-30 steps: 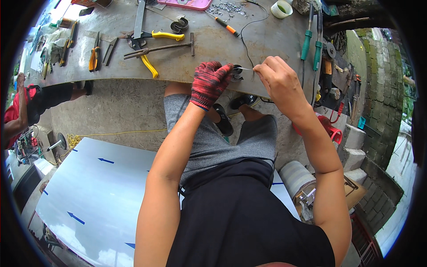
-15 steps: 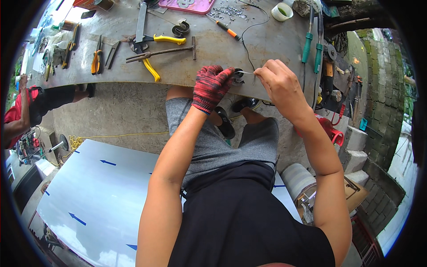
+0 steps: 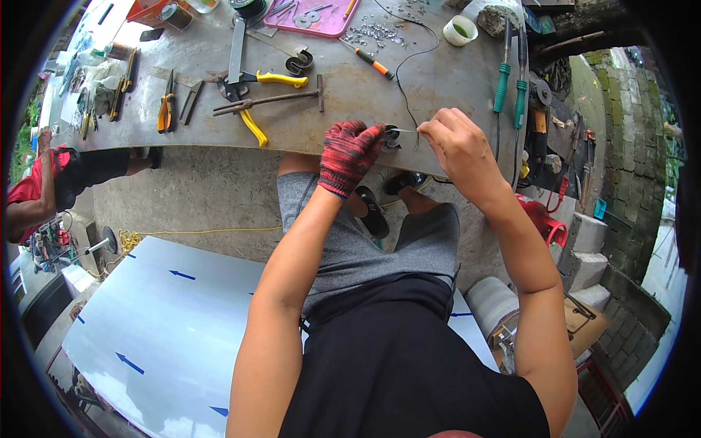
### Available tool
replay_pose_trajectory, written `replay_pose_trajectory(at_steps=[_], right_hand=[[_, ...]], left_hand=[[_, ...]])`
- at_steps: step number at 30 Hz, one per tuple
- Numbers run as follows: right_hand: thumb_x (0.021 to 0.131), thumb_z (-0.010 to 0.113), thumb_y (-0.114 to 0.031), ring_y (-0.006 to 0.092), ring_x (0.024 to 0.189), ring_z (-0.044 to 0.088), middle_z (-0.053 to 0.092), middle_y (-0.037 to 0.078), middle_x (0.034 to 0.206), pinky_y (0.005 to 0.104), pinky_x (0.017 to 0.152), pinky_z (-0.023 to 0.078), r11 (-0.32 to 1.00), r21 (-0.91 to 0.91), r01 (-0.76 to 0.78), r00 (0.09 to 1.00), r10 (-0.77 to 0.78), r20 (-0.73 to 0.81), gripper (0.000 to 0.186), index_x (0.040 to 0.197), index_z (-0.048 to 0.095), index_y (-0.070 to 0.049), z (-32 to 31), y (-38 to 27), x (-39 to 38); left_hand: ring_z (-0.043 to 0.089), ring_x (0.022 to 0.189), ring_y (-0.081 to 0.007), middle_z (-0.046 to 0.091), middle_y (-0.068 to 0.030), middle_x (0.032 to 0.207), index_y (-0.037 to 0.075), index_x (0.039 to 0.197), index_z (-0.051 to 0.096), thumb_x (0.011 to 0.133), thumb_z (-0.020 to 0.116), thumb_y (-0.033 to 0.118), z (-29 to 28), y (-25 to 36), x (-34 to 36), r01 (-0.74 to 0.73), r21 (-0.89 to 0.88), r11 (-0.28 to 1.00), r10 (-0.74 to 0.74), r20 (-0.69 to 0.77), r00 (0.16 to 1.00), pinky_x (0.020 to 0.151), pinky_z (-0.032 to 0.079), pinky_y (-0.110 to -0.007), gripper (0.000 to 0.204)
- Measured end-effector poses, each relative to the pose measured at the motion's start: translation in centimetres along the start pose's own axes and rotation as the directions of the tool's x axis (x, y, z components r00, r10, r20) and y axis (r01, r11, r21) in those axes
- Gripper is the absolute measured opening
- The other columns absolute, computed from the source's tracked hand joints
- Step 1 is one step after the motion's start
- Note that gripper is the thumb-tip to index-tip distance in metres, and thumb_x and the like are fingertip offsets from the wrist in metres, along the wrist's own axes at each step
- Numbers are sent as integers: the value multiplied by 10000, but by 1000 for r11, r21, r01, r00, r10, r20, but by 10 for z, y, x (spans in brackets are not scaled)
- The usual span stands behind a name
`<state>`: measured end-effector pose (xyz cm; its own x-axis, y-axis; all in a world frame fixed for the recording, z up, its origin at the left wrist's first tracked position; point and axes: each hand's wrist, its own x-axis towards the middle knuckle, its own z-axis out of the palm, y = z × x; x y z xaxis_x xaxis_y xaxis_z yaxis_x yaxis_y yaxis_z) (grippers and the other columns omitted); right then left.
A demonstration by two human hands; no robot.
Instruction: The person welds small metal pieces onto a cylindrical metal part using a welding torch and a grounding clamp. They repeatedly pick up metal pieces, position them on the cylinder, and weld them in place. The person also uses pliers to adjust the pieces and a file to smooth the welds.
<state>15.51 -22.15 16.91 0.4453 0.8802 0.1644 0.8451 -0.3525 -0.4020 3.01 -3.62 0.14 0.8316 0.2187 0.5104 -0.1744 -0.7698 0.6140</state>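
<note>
My left hand (image 3: 348,159), in a red and black knit glove, is closed at the table's near edge on a small curled metal strip (image 3: 392,139). Bare, my right hand (image 3: 461,146) pinches the thin straight end that sticks out of this strip to the right. My fingers hide part of the piece. A similar dark curled strip (image 3: 298,63) lies on the table beyond my left hand, beside yellow-handled snips (image 3: 241,91) and a rusty T-shaped rod (image 3: 274,101).
On the metal table (image 3: 350,95) lie orange-handled pliers (image 3: 167,109), an orange and black screwdriver (image 3: 372,63), a pink tray (image 3: 332,25), scattered small metal bits and a white cup (image 3: 460,31). Green-handled cabled tools (image 3: 503,84) lie at the right edge. Another person (image 3: 44,190) stands at far left.
The view has tilted slightly, so the table and tools sit a little lower in the picture. Both hands keep the same hold on the metal strip.
</note>
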Motion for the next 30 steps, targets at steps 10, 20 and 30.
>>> replay_pose_trajectory(at_steps=[10, 20, 30], right_hand=[[846, 664, 24, 309, 918, 638, 644, 124, 939, 418, 812, 545, 1000, 4, -4, 1000, 4, -9, 174, 1006, 730, 14, 0, 6, -2], [870, 660, 10, 310, 923, 643, 646, 122, 942, 419, 821, 544, 999, 43, -16, 1000, 16, -4, 147, 1002, 725, 6, 1, 10, 0], [893, 709, 4, 317, 903, 648, 657, 122, 927, 427, 809, 529, 996, 70, -63, 997, 66, -46, 106, 996, 728, -6, -26, 2, -2]], left_hand=[[672, 790, -367, 712, -144, 904, 173, 1169, 764, 756, 853, 84, -2, 3, 1, -5, 23, 1000, 5, -1, 1000, 700, 543, -479, 432], [670, 840, -363, 703, -133, 950, 177, 1180, 759, 789, 833, 123, 2, -1, -4, 14, 13, 1000, -14, 13, 1000, 723, 541, -483, 402], [661, 845, -351, 701, -117, 947, 196, 1188, 752, 772, 842, 108, 2, -1, -5, 7, 41, 999, -7, 2, 1000, 745, 532, -476, 435]])
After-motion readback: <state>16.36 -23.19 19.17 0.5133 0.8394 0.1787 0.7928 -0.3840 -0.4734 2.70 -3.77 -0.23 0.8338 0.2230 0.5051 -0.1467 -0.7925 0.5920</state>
